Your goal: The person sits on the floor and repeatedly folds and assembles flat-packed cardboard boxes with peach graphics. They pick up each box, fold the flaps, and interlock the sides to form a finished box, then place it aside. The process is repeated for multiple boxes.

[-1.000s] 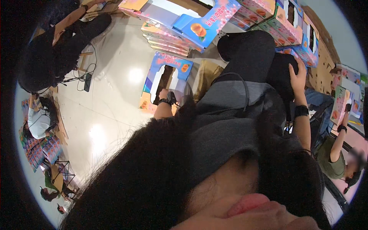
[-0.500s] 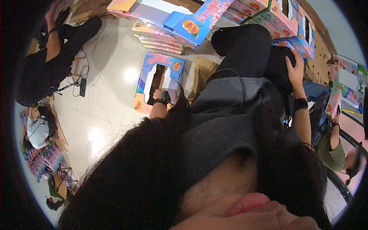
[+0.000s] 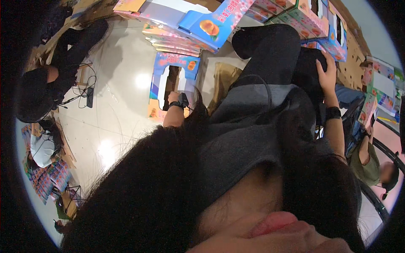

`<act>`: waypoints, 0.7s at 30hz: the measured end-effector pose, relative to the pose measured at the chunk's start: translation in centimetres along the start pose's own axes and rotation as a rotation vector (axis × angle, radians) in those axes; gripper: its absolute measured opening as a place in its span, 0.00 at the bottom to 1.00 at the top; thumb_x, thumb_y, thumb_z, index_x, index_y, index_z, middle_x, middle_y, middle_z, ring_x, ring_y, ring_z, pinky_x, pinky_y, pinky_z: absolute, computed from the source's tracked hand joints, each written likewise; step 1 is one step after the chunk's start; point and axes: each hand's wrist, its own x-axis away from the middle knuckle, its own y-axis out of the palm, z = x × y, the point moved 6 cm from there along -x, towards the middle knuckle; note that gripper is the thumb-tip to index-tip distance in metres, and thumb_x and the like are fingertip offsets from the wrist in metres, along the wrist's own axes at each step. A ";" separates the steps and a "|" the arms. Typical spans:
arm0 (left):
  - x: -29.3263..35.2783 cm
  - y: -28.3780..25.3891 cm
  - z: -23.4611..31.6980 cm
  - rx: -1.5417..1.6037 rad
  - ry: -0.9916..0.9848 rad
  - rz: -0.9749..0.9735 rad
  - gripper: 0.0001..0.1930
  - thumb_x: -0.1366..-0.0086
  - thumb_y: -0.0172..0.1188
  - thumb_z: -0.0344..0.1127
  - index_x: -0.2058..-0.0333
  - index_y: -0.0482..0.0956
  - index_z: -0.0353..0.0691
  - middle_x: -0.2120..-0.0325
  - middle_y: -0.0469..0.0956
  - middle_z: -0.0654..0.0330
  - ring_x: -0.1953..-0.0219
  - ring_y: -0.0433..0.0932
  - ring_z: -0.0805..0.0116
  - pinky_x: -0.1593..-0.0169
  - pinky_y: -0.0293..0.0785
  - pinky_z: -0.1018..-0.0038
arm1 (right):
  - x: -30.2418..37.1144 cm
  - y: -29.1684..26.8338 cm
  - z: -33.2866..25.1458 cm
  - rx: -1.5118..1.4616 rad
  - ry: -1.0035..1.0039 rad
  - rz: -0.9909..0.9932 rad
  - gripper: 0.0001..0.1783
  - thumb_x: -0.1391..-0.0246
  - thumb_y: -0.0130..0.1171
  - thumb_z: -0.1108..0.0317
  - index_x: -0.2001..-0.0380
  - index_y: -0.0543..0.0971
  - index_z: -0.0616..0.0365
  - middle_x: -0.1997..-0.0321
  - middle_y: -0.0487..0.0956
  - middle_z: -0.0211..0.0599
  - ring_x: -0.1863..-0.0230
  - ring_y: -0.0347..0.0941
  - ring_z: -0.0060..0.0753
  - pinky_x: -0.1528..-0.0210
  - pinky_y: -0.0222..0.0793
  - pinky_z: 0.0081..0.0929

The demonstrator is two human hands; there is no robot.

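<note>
My left hand (image 3: 173, 97) is over the near part of a blue and pink printed carton (image 3: 159, 76) that lies on the floor. Its fingers look curled in, and whatever they may hold is hidden. The carton has a white-edged cut-out window with a dark brown inside, and my hand is at this window. A black device sits on my left wrist. My right hand (image 3: 327, 76) rests on my black-trousered right leg, fingers spread, holding nothing.
Ahead stands a large printed carton (image 3: 192, 23), with a pile of cartons (image 3: 164, 42) beneath it. More cartons (image 3: 312, 23) are stacked at the far right. A phone-like black object (image 3: 90, 97) and cables lie on the pale floor. Co-workers sit to the left and right.
My left hand has shifted slightly forward at the carton's window. My right hand stays on my leg. At the far left, the co-worker's raised arm has dropped out of its earlier pose.
</note>
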 end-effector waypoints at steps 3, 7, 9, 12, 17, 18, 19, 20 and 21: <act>1.8 -2.0 1.8 0.050 -0.019 0.142 0.20 0.43 0.60 0.45 0.55 0.79 0.43 0.52 0.78 0.49 0.50 0.77 0.47 0.48 0.75 0.54 | 0.0 0.2 0.2 0.037 0.025 0.007 0.24 0.46 0.61 0.61 0.47 0.75 0.57 0.45 0.74 0.51 0.41 0.68 0.53 0.38 0.60 0.41; 4.2 -6.0 5.3 0.214 0.076 0.447 0.16 0.43 0.59 0.45 0.62 0.82 0.42 0.63 0.82 0.47 0.57 0.81 0.47 0.52 0.76 0.54 | -0.3 0.4 0.3 -0.036 0.048 0.020 0.24 0.47 0.62 0.61 0.47 0.75 0.57 0.44 0.74 0.50 0.40 0.68 0.52 0.37 0.59 0.41; 5.4 -7.4 7.6 0.393 0.222 0.468 0.19 0.41 0.59 0.49 0.64 0.81 0.37 0.66 0.81 0.47 0.60 0.81 0.48 0.55 0.77 0.54 | -0.3 0.5 0.1 -0.041 0.042 0.029 0.24 0.47 0.62 0.61 0.47 0.75 0.56 0.43 0.74 0.50 0.40 0.68 0.52 0.36 0.59 0.41; 7.5 -8.4 12.3 0.978 0.433 -0.030 0.23 0.29 0.47 0.54 0.59 0.78 0.38 0.69 0.81 0.58 0.67 0.81 0.68 0.64 0.72 0.68 | -0.1 0.3 0.2 -0.056 0.061 0.051 0.24 0.47 0.61 0.62 0.47 0.76 0.56 0.42 0.73 0.51 0.39 0.67 0.53 0.35 0.59 0.41; 16.7 -13.3 20.3 1.068 0.636 -0.428 0.47 0.39 0.29 0.79 0.47 0.74 0.42 0.59 0.78 0.61 0.54 0.73 0.69 0.50 0.63 0.71 | 0.8 0.0 0.4 -0.112 0.099 0.104 0.24 0.47 0.61 0.62 0.46 0.75 0.56 0.41 0.73 0.50 0.38 0.66 0.51 0.35 0.58 0.40; 18.1 -14.3 21.4 1.034 0.610 -0.430 0.47 0.39 0.29 0.79 0.46 0.73 0.42 0.58 0.78 0.60 0.53 0.73 0.68 0.49 0.62 0.70 | 1.0 0.0 0.5 -0.121 0.112 0.110 0.24 0.47 0.61 0.62 0.46 0.75 0.56 0.41 0.73 0.50 0.38 0.66 0.51 0.35 0.58 0.39; 19.5 -15.2 22.5 1.011 0.609 -0.432 0.47 0.40 0.28 0.80 0.45 0.72 0.43 0.57 0.78 0.59 0.53 0.72 0.67 0.48 0.61 0.68 | 1.2 -0.1 0.5 -0.134 0.119 0.121 0.25 0.47 0.61 0.62 0.46 0.75 0.56 0.40 0.72 0.50 0.38 0.66 0.51 0.35 0.58 0.39; 20.6 -16.0 23.3 0.990 0.605 -0.430 0.48 0.41 0.28 0.80 0.45 0.71 0.44 0.56 0.77 0.58 0.52 0.72 0.66 0.47 0.61 0.67 | 1.3 -0.2 0.6 -0.150 0.124 0.130 0.25 0.47 0.61 0.62 0.46 0.75 0.56 0.40 0.72 0.50 0.38 0.66 0.51 0.35 0.58 0.39; 21.6 -16.3 23.8 0.963 0.571 -0.477 0.48 0.41 0.29 0.81 0.44 0.71 0.43 0.55 0.77 0.58 0.52 0.72 0.65 0.47 0.61 0.67 | 1.5 -0.2 0.6 -0.168 0.130 0.142 0.24 0.47 0.61 0.62 0.46 0.75 0.56 0.40 0.72 0.49 0.38 0.66 0.50 0.34 0.58 0.39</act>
